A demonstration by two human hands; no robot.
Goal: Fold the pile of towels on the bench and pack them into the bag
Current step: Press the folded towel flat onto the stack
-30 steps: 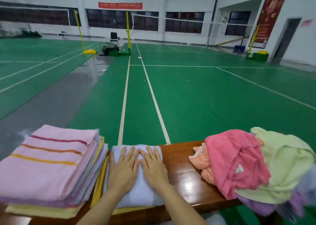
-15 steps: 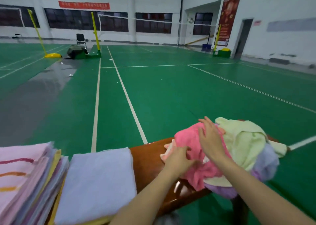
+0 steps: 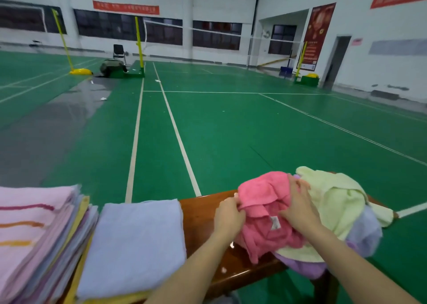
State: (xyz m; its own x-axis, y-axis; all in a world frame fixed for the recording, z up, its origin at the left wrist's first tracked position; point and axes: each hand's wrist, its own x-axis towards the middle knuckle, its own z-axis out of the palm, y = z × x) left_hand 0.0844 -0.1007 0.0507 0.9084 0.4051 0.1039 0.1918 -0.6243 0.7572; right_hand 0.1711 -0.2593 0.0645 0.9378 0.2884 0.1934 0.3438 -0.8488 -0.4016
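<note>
Fingers of the left hand [image 3: 228, 216] pinch the pink towel [image 3: 261, 188] by its edge; right hand [image 3: 298, 207] fingers curl into it beside the green towel [image 3: 335, 199], on the bench [image 3: 201, 213]; folded blue towel [image 3: 136, 241] lies left of them

Both bare forearms reach forward and draw together, the left hand [image 3: 228, 217] knuckles-up with curled fingers pinching the left edge of the towel [image 3: 261, 195], the right hand [image 3: 299, 207] palm-down on its right side, fingers hooked over the far edge, thumb on top.
</note>
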